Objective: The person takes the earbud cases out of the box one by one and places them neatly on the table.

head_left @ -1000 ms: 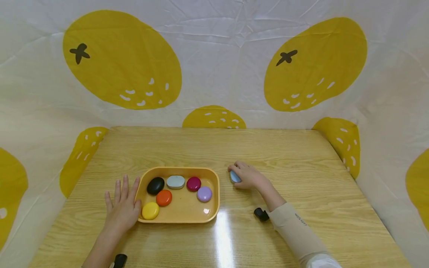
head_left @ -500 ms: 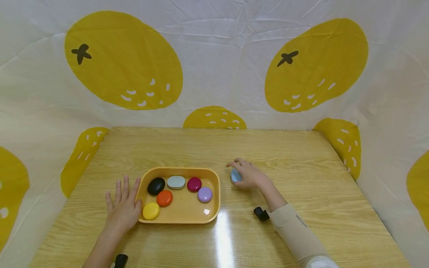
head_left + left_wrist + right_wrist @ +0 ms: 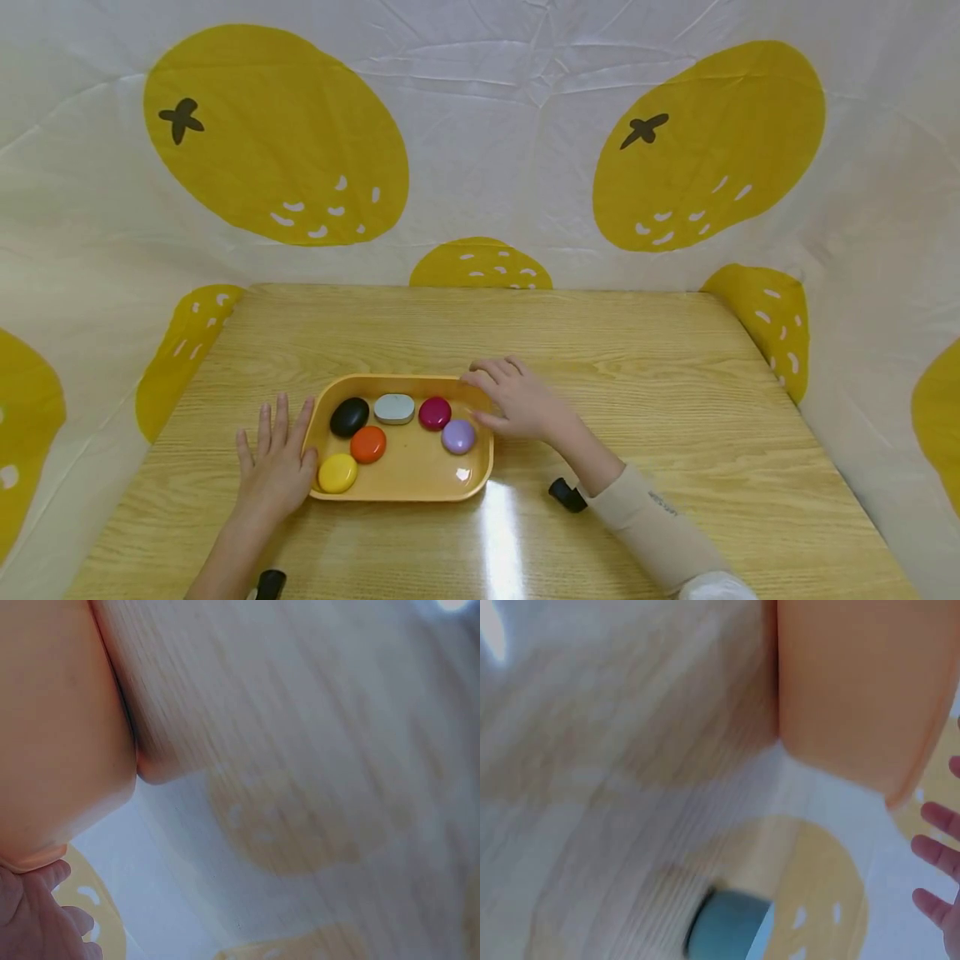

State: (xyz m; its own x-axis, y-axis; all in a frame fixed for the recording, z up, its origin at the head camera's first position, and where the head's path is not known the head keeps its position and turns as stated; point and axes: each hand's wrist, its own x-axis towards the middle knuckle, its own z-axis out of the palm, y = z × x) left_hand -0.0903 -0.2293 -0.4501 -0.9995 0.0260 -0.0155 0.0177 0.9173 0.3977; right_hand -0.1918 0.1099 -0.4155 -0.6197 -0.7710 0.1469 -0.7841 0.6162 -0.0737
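My left hand (image 3: 273, 475) lies with straight, spread fingers against the left side of the yellow-orange plastic tray (image 3: 405, 492). Inside the tray sit smooth pebble-shaped pieces: black (image 3: 349, 417), orange (image 3: 368, 444), yellow (image 3: 337, 473), pale grey (image 3: 394, 408), crimson (image 3: 435, 412) and lilac (image 3: 458, 436). At the tray's right rim is my right hand (image 3: 521, 400), its fingers extended and apart, holding nothing visible. A blue pebble-shaped piece (image 3: 727, 926) stands on the table in the right wrist view; the right hand hides it in the head view.
The wooden table (image 3: 637, 350) reaches back to a white cloth (image 3: 495, 150) printed with yellow fruit shapes, which also hangs at both sides. Small black wrist-mounted parts (image 3: 567, 495) show below the right forearm and near the left one.
My right hand has let go of the blue piece and moved left to the tray's right rim. The left hand and the pieces in the tray have stayed put.
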